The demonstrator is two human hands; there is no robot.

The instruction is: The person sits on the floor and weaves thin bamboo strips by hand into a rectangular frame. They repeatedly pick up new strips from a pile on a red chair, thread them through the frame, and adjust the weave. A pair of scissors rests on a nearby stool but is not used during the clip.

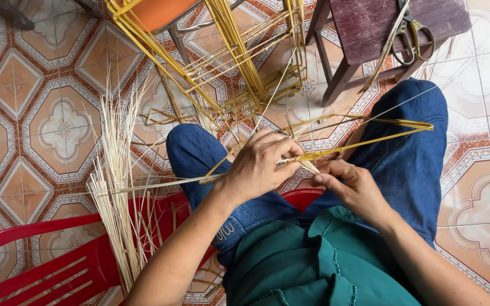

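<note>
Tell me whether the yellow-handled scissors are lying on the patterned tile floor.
No, the yellow-handled scissors rest on the dark wooden stool, above the patterned tile floor.

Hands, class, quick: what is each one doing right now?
Left hand: closed on the yellow strips.
Right hand: fingers pinching the same strips' end.

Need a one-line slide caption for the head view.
Seated person's left hand and right hand pinch yellow bamboo strips over their lap, scissors on a wooden stool ahead.
</note>
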